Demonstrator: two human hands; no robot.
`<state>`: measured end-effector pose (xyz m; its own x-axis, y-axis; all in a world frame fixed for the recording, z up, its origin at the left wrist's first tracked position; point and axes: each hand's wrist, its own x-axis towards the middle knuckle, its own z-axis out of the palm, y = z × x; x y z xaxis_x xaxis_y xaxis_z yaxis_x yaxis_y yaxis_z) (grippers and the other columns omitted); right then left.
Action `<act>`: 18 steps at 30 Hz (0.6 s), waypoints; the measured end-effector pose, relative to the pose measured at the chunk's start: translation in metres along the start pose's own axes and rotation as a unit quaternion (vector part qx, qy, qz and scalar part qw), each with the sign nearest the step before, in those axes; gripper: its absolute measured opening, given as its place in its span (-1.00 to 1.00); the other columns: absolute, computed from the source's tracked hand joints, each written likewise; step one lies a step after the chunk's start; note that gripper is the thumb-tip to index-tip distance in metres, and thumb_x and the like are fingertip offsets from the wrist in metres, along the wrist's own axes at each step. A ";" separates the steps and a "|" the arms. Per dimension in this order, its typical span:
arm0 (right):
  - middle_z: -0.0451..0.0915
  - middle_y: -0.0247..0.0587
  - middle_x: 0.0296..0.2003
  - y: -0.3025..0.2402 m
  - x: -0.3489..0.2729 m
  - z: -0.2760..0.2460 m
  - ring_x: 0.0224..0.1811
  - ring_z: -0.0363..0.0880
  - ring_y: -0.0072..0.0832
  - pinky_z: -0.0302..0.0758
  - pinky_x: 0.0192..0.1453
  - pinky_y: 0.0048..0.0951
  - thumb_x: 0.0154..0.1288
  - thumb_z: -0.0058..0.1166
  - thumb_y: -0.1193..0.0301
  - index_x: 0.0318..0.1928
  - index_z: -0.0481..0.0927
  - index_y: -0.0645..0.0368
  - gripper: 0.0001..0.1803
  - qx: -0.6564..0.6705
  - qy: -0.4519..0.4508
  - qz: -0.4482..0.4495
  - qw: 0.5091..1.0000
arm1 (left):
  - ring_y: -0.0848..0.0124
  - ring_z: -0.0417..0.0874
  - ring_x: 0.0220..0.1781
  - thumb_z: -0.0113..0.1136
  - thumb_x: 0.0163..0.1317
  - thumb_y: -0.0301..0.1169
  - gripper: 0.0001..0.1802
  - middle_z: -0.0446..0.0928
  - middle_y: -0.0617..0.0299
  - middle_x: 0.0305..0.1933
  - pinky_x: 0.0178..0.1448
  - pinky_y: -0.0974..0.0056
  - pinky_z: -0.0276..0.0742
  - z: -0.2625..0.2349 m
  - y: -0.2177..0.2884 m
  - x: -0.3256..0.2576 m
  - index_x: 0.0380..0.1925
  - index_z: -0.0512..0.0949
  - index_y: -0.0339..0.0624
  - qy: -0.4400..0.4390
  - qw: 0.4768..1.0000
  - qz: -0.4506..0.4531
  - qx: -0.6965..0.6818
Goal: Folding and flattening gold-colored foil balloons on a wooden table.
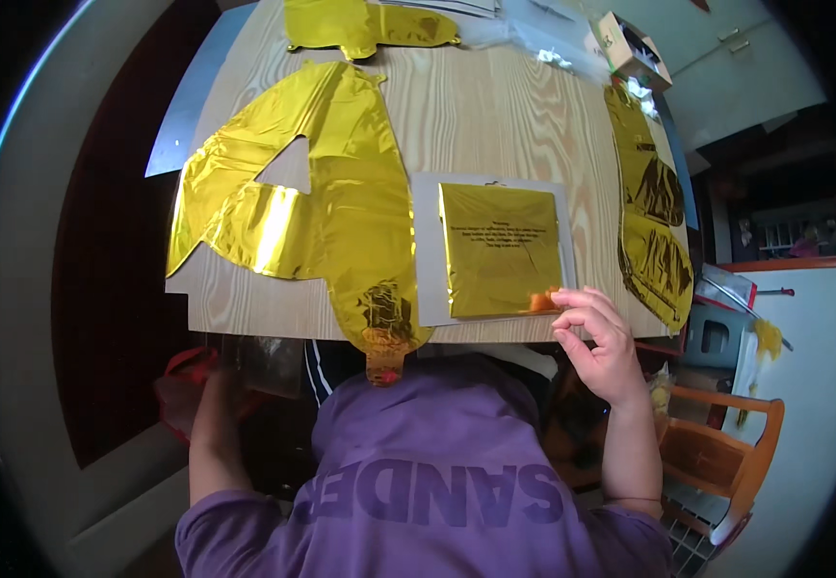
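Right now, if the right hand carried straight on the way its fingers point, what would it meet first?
The right hand points up and left over the table's near edge, its fingertips already at the corner of the folded gold foil square on its grey backing card. It would probably meet that foil first.

1 head camera looks steeply down, fairly near, onto the wooden table (495, 106).
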<state>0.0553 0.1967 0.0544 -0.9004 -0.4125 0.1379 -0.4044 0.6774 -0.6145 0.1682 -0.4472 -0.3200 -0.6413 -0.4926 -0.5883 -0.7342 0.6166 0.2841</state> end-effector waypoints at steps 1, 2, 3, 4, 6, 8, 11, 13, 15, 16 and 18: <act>0.65 -0.10 0.03 -0.001 -0.001 -0.004 0.15 0.58 -0.11 0.37 0.38 -0.11 0.18 0.32 0.51 -0.22 0.59 0.19 -0.81 -0.009 -0.004 -0.008 1.000 | -0.01 0.68 0.00 0.04 0.39 -0.07 -0.56 0.66 -0.13 -0.08 0.11 -0.02 0.60 0.008 0.013 -0.005 -0.09 0.65 -0.22 -0.033 0.991 0.057 0.119; 0.63 -0.09 0.06 -0.002 -0.003 -0.008 0.18 0.57 -0.10 0.35 0.40 -0.08 0.15 0.34 0.50 -0.16 0.60 0.18 -0.76 -0.018 -0.006 -0.016 1.000 | -0.02 0.69 -0.01 0.05 0.38 -0.06 -0.55 0.66 -0.15 -0.09 0.10 -0.01 0.61 0.016 0.027 -0.016 -0.11 0.66 -0.23 -0.074 0.967 0.124 0.211; 0.62 -0.08 0.10 -0.002 -0.007 -0.012 0.21 0.55 -0.09 0.33 0.43 -0.06 0.13 0.36 0.49 -0.11 0.61 0.17 -0.70 -0.028 -0.008 -0.021 0.999 | -0.03 0.70 -0.01 0.07 0.36 -0.04 -0.54 0.67 -0.16 -0.10 0.09 -0.01 0.61 0.021 0.048 -0.031 -0.14 0.67 -0.23 -0.122 0.932 0.196 0.280; 0.58 -0.07 0.16 -0.002 -0.008 -0.013 0.26 0.51 -0.09 0.30 0.46 -0.04 0.10 0.39 0.47 -0.02 0.59 0.16 -0.60 -0.050 -0.016 -0.019 0.998 | -0.04 0.70 -0.02 0.08 0.35 -0.03 -0.53 0.68 -0.17 -0.12 0.09 0.00 0.62 0.023 0.069 -0.055 -0.16 0.68 -0.24 -0.171 0.893 0.262 0.322; 0.50 -0.05 0.27 -0.006 -0.010 -0.011 0.36 0.42 -0.09 0.23 0.51 0.00 0.05 0.44 0.43 0.16 0.56 0.14 -0.39 -0.096 -0.033 -0.011 0.995 | -0.07 0.72 -0.04 0.11 0.33 0.00 -0.51 0.69 -0.19 -0.14 0.07 0.01 0.63 0.006 0.133 -0.124 -0.21 0.71 -0.25 -0.276 0.818 0.364 0.350; 0.40 -0.06 0.36 -0.002 -0.020 -0.008 0.44 0.32 -0.10 0.19 0.54 0.02 0.00 0.46 0.40 0.29 0.47 0.14 -0.22 -0.140 -0.059 -0.007 0.988 | -0.05 0.73 -0.07 0.16 0.29 0.00 -0.52 0.69 -0.18 -0.15 0.05 0.02 0.62 -0.051 0.230 -0.218 -0.20 0.70 -0.24 -0.386 0.806 0.340 0.291; 0.35 -0.12 0.42 0.018 -0.035 0.009 0.49 0.26 -0.12 0.15 0.56 0.01 -0.03 0.47 0.40 0.38 0.41 0.13 -0.12 -0.204 -0.065 -0.041 0.976 | 0.01 0.72 -0.28 0.32 0.21 -0.15 -0.67 0.65 -0.09 -0.37 -0.09 -0.03 0.58 -0.137 0.304 -0.303 -0.27 0.70 -0.22 -0.477 0.759 0.439 0.056; 0.36 -0.14 0.42 0.028 -0.040 0.021 0.48 0.28 -0.12 0.17 0.55 0.01 -0.02 0.46 0.41 0.37 0.42 0.14 -0.14 -0.234 -0.030 -0.071 0.969 | 0.05 0.68 -0.22 0.39 0.13 -0.29 -0.71 0.63 -0.01 -0.29 -0.06 -0.08 0.53 -0.147 0.331 -0.339 -0.18 0.67 -0.17 -0.312 0.789 0.522 -0.089; 0.45 -0.16 0.35 0.030 -0.042 0.025 0.40 0.38 -0.15 0.21 0.54 0.02 0.03 0.42 0.44 0.30 0.50 0.14 -0.25 -0.242 0.006 -0.099 0.965 | 0.04 0.64 0.07 0.46 0.02 -0.31 -0.53 0.61 0.04 0.02 0.14 -0.09 0.50 -0.107 0.362 -0.346 -0.02 0.62 -0.11 0.049 0.742 0.669 -0.015; 0.47 -0.17 0.33 0.035 -0.046 0.027 0.38 0.40 -0.15 0.22 0.53 0.02 0.03 0.42 0.45 0.28 0.52 0.15 -0.28 -0.244 0.023 -0.111 0.963 | 0.02 0.54 0.22 0.51 -0.03 -0.28 -0.44 0.54 0.07 0.16 0.28 -0.11 0.39 -0.089 0.371 -0.340 0.03 0.59 -0.11 0.075 0.728 0.680 0.053; 0.55 -0.19 0.24 0.035 -0.049 0.025 0.30 0.48 -0.17 0.32 0.46 -0.02 0.07 0.38 0.49 0.17 0.59 0.16 -0.42 -0.245 0.059 -0.126 0.959 | 0.07 0.50 0.37 0.54 -0.05 -0.29 -0.42 0.55 0.11 0.23 0.43 -0.08 0.35 -0.061 0.381 -0.322 0.03 0.59 -0.11 0.119 0.693 0.698 0.132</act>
<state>0.0890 0.2250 0.0068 -0.7638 -0.5493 0.3390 -0.6130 0.7818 -0.1143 0.0811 -0.0911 0.0235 -0.7270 0.6310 0.2706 0.6866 0.6694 0.2837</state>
